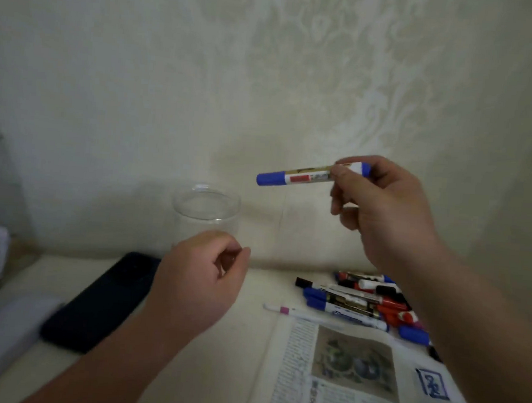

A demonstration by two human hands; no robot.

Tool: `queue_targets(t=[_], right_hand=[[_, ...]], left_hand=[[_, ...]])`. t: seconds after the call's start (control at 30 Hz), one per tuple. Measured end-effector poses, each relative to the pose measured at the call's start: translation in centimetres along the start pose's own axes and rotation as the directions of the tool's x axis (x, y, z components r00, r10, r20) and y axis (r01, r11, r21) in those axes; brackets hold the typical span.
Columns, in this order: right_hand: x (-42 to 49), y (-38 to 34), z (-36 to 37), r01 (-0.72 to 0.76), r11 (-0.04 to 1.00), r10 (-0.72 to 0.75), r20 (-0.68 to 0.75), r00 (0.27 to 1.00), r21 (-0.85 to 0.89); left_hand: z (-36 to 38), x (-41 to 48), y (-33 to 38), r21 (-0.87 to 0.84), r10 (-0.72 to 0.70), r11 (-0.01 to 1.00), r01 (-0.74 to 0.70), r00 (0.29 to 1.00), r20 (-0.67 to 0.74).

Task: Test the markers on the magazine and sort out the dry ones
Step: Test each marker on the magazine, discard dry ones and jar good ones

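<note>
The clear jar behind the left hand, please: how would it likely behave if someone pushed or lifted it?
The clear jar looks empty, so it is probably light and would slide readily on the pale surface. It stands upright and looks wide for its height, so tipping seems unlikely. Its smooth transparent wall may be slippery, and fragile if glass.

My right grip (384,206) pinches a capped blue-and-white plastic marker (304,176), nearly level, cap pointing left. Below that grip, a heap of red, blue and black markers (364,302) lies at the top edge of the open printed magazine (356,380).
</note>
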State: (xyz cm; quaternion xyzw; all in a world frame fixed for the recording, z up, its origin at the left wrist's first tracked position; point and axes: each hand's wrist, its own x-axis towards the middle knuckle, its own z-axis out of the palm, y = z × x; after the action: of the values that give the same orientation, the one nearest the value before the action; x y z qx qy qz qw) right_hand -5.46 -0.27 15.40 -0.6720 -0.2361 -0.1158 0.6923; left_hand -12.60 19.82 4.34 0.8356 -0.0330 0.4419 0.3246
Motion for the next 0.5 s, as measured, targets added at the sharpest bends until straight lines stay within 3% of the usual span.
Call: queue_targets(t=[0.13,0.23,0.3,0.37,0.43,0.5], right_hand=[[1.7,-0.3,6.2,-0.032,0.997,0.036,0.061,0.997,-0.067],[2.5,0.5,8.8,-0.085,0.985,0.101,0.106,0.989,-0.148],[2.7,1.0,9.6,-0.11,0.974,0.137,0.128,0.982,-0.198],[2.8,1.5,10.2,-0.127,0.96,0.168,0.151,0.974,-0.248],[2.7,2.2,10.3,-0.134,0.946,0.186,0.157,0.97,-0.294],[2.7,2.8,10.0,-0.135,0.921,0.194,0.129,0.972,-0.366]], left_hand=[[-1.7,0.4,-1.6,0.078,-0.048,0.995,0.069,0.968,-0.246],[-2.4,0.9,-2.7,0.047,-0.206,0.971,0.232,0.925,-0.319],[-2.2,1.4,-3.3,-0.042,-0.389,0.92,0.389,0.899,-0.202],[-2.1,1.7,-3.6,-0.133,-0.52,0.846,0.516,0.854,0.002],[-1.4,1.8,-3.7,-0.167,-0.529,0.823,0.544,0.839,0.126],[-0.2,2.0,-3.4,-0.169,-0.496,0.837,0.52,0.852,0.165]])
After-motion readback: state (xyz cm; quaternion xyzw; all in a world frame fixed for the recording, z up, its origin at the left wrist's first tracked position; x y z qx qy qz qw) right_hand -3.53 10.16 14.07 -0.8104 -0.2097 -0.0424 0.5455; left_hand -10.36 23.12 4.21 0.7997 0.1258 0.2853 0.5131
